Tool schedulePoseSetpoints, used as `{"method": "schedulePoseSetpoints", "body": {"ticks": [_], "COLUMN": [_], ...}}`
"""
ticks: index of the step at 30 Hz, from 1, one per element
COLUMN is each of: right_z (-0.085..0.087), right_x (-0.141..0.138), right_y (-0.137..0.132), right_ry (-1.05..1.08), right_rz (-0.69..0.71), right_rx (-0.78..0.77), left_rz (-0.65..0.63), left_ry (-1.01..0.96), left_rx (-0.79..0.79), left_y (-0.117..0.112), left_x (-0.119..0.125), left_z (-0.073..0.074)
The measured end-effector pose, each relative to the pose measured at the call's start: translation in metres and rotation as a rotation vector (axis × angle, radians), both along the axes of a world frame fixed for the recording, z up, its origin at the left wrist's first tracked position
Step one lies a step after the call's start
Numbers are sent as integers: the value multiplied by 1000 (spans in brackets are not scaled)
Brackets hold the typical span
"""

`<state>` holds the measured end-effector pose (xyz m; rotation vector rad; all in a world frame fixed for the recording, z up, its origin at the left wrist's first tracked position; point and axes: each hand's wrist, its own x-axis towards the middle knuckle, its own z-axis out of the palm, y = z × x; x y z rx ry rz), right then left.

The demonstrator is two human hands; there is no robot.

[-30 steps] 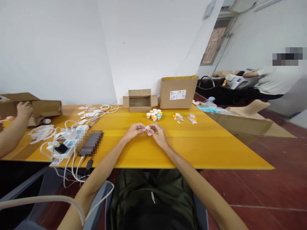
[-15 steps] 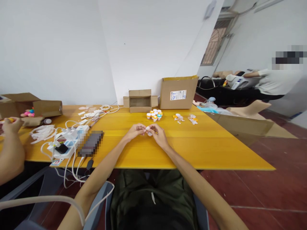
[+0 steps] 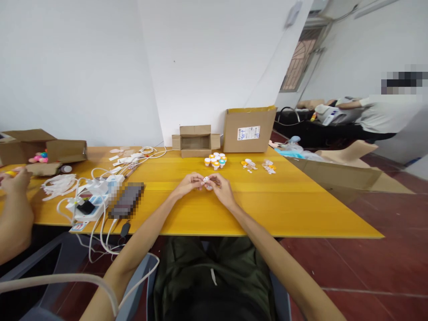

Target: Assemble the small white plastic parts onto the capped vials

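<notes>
Over the middle of the yellow table (image 3: 287,209), my left hand (image 3: 187,183) and my right hand (image 3: 221,189) meet, fingers pinched together on a small white piece (image 3: 206,180) held between them. What exactly it is I cannot make out. Behind my hands stands a cluster of small white pots with orange and teal lids (image 3: 215,160). Further right lie two small heaps of white and orange parts (image 3: 248,164) (image 3: 268,166).
An open small cardboard box (image 3: 195,140) and a larger box (image 3: 249,129) stand at the wall. A power strip with white cables (image 3: 90,200) and a blurred dark device (image 3: 127,200) lie left. Another person's hand (image 3: 15,180) works at far left near a box (image 3: 43,149). A person sits far right.
My hands stay together, fingers shifting slightly on the small piece. The other person's hand at left has drawn back from the cardboard box toward the table's edge.
</notes>
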<state>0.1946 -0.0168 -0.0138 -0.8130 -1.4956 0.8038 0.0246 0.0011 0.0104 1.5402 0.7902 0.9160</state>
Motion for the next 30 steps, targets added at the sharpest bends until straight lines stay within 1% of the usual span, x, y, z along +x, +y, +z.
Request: {"method": "schedulePoseSetpoints", "body": {"ticks": [7,18,30], "right_z": [0,1,4], "right_x": [-1,0,-2], "right_y": [0,-2,-3], "right_ry": [21,0,42], "right_rz": [4,21,27], "right_rx": [-22,-36,-62], "left_rz": [-3,13,14], "left_ry": [-7,-6,-8], "left_rx": [10,28,48], "left_y": [-2,0,0], "left_x": [1,1,1], "left_z": [2,1,3]}}
